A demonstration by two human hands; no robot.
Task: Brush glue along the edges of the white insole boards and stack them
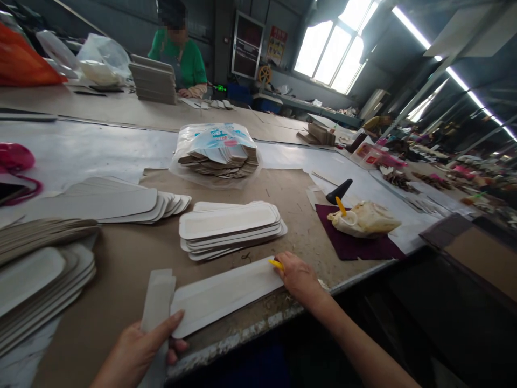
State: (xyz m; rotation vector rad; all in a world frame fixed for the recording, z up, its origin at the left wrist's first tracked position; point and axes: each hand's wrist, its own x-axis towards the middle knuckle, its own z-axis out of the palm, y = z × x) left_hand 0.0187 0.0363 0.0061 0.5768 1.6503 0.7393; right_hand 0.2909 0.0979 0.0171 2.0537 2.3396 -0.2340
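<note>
A long white panel with rounded corners [226,296] lies at a slant near the table's front edge. My left hand [149,339] is closed on its left end, thumb on top and fingers below. A narrow pale grey strip [158,293] runs past the same hand; whether it is gripped too I cannot tell. At the panel's far right end, my right hand [299,275] is wrapped round a small yellow spreader [277,264], whose tip touches the panel's surface. Just behind lies a stack of similar white panels [232,223].
More panel stacks [40,275] and fanned pieces [121,202] stand left. A plastic bag of cut pieces [218,153] is behind. Right, a crusted glue container [367,218] with a yellow stick sits on dark purple cloth [343,245]. Across the table, a person in green [194,62] works.
</note>
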